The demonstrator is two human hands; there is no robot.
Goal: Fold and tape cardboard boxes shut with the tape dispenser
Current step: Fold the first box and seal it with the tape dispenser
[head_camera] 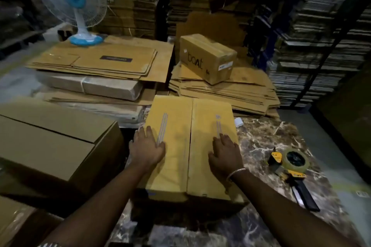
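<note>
While your left hand [147, 147] lies flat with straight fingers on the left flap of the box [190, 146], your right hand [225, 152] presses the right flap the same way, fingers spread and gripping nothing. Both flaps are down and meet along a seam running away from you, with no tape over it. A thin bangle [236, 173] sits on your right wrist. The box stands on the marble-patterned table [267, 142], near its left edge. The tape dispenser [291, 168] lies on the table just to the right of the box, apart from it, its handle pointing toward the near edge. A larger brown box [50, 142] stands off the table's left edge. Beyond the far edge are piles of flat cardboard [224, 90], one carrying a small sealed box [206, 58]; another pile farther left carries a blue fan [76, 6].
</note>
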